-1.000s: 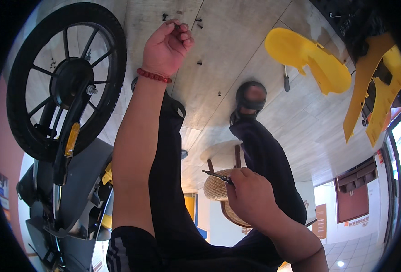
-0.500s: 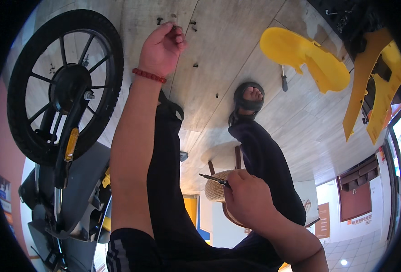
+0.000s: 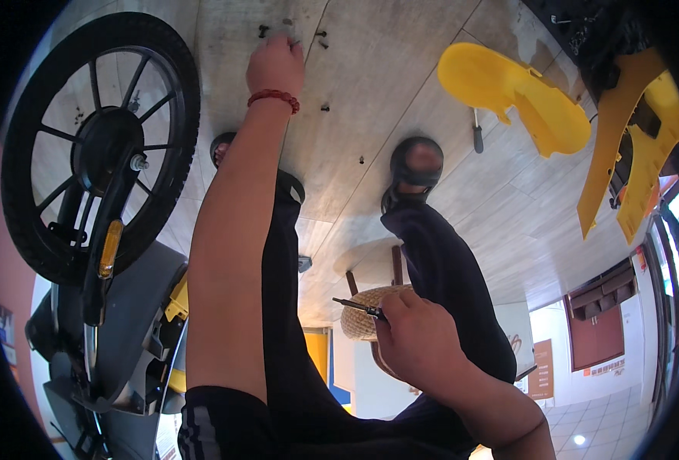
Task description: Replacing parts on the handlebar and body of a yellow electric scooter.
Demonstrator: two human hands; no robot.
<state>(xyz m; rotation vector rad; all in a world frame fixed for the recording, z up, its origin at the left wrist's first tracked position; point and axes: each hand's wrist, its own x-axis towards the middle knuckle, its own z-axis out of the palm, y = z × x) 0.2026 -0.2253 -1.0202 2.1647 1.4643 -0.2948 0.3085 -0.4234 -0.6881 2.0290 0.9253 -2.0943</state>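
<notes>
Screws, small, black, loose near left hand (cannot tell if gripping), with curved yellow plastic panel apparently off, slim dark screwdriver clamped in right hand, remainder unclear.

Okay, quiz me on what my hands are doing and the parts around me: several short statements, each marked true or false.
1. The right hand holds a screwdriver. True.
2. The red bracelet is on the right wrist. False: the bracelet is on the left wrist.
3. Small dark fasteners lie on the floor near the left hand. True.
4. The spoked wheel is yellow. False: the wheel is black.
</notes>
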